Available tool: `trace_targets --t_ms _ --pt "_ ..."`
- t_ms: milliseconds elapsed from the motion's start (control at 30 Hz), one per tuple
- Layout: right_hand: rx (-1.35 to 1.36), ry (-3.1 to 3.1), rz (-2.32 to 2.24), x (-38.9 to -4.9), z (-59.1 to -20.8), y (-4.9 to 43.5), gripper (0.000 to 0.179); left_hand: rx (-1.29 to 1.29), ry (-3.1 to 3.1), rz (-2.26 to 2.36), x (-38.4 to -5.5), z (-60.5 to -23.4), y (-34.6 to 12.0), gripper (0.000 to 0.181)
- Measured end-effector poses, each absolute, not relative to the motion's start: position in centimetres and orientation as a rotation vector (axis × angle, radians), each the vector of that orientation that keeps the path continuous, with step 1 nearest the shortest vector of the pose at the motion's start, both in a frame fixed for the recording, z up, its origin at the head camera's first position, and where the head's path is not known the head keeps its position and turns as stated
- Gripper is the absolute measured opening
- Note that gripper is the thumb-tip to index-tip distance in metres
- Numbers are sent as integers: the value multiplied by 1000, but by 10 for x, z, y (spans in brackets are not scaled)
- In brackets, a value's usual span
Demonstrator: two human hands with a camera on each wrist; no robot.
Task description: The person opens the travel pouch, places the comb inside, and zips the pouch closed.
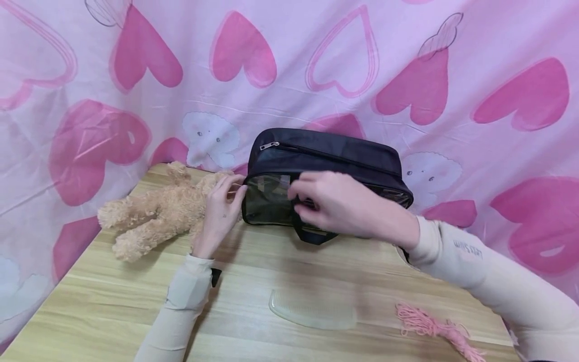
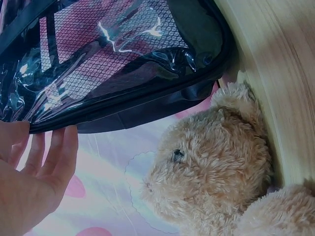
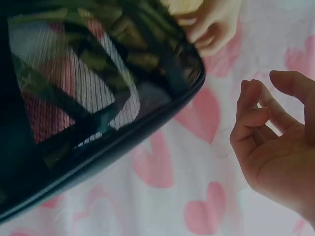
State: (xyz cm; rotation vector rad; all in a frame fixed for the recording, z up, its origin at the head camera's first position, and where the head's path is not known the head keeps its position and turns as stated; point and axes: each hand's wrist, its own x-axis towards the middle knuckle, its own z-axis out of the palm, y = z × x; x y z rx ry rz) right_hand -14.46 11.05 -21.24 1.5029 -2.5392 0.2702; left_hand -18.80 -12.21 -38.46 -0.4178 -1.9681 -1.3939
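A black zippered bag (image 1: 325,143) with a clear plastic window (image 1: 267,201) stands at the back of the table. My left hand (image 1: 219,216) pinches the bag's left edge; in the left wrist view, thumb and fingertips of this hand (image 2: 37,182) meet at the dark rim. In front of the bag is my right hand (image 1: 330,201), fingers loosely bent. The right wrist view shows this hand (image 3: 275,142) apart from the bag, with nothing held. A zipper pull (image 1: 270,146) lies at the left end of the top. A black strap handle (image 1: 314,238) hangs below the right hand.
A tan teddy bear (image 1: 176,206) lies left of the bag, partly behind my left hand. Toward the front of the table are a pale comb (image 1: 312,310) and a bundle of pink cord (image 1: 436,327). Behind hangs a pink heart-print curtain (image 1: 280,100).
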Motion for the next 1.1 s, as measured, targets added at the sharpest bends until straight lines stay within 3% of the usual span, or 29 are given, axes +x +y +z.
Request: trace_targets --t_ms 367,800,1100 --pt "1618 -2402 100 -87 -268 142 35 -397 -2006 -1371 -185 -385 -124 16" --pt "1353 -2692 68 -64 -352 193 54 -370 -2025 -1374 -183 -388 -124 17" --pt "1213 -2875 181 -55 -389 219 56 -406 -2001 -1380 -187 -387 -122 17"
